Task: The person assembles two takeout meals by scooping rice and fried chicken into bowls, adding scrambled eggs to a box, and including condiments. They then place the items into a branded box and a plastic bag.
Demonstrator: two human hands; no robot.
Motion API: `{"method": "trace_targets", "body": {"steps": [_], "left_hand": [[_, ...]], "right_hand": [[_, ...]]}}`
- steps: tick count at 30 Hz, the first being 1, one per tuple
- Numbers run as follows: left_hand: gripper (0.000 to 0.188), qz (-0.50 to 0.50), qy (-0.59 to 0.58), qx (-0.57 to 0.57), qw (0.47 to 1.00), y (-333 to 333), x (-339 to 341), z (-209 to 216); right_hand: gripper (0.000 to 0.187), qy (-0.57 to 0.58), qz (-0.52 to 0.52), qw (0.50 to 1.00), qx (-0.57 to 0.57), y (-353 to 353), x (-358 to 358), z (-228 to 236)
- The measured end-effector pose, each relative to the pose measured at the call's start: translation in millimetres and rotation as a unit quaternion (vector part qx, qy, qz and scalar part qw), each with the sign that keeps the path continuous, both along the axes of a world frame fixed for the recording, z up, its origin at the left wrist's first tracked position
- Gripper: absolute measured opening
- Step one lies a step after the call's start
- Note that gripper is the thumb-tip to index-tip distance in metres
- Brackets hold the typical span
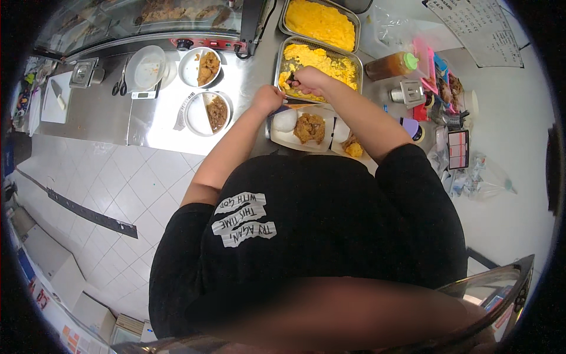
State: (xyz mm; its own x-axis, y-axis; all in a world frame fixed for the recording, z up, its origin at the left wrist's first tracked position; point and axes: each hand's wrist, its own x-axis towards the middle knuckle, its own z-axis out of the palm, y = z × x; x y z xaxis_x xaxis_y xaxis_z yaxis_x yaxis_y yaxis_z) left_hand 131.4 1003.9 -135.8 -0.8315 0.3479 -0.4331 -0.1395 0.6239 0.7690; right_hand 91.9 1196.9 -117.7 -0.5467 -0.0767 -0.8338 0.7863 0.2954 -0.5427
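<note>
My right hand was over the near metal tray of yellow scrambled egg in the upper middle of the frame, fingers clenched around a dark utensil whose tip sat at the tray's left end. My left hand rested at the upper left corner of the white takeaway box, fingers curled on its rim; whether they pinched it I could not tell. The box lay just below the tray, holding a ball of white rice at left, a brown fried piece in the middle, and some egg at right, partly hidden by my right forearm. A second egg tray stood above the first. Left of the box on the steel tabletop: two white bowls of brown stew, an emptied plate and scissors. Right of the trays: a green-capped sauce bottle lying on its side and a small metal container. My black shirt blocked the tabletop's near edge.
</note>
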Motion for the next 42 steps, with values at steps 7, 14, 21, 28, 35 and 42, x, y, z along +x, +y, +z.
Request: {"method": "trace_targets", "body": {"steps": [7,14,21,28,35,42], "left_hand": [[0.025,-0.022,0.013,-0.014,1.0,0.8,-4.1,-0.9],[0.024,0.047,0.161,0.02,0.986,-26.1,-12.4,57.8],[0.024,0.054,0.231,0.114,0.965,-83.8,14.6,143.1],[0.017,0.044,0.064,0.12,0.99,-120.0,37.1,128.6],[0.021,0.037,0.072,0.173,0.982,-118.2,36.4,143.1],[0.022,0.05,0.075,0.185,0.979,-135.4,41.4,142.1]], "right_hand": [[0.023,-0.088,-0.091,0.989,-0.075,17.5,-4.2,46.3],[0.019,0.079,-0.111,0.987,-0.091,74.8,26.2,89.3],[0.019,0.209,-0.09,0.967,-0.114,82.8,154.6,166.1],[0.031,0.387,0.032,0.902,0.187,7.3,259.0,63.6],[0.043,0.461,0.236,0.788,0.333,-20.7,271.7,17.5],[0.032,0.511,0.106,0.803,0.286,-9.4,268.7,11.4]]}}
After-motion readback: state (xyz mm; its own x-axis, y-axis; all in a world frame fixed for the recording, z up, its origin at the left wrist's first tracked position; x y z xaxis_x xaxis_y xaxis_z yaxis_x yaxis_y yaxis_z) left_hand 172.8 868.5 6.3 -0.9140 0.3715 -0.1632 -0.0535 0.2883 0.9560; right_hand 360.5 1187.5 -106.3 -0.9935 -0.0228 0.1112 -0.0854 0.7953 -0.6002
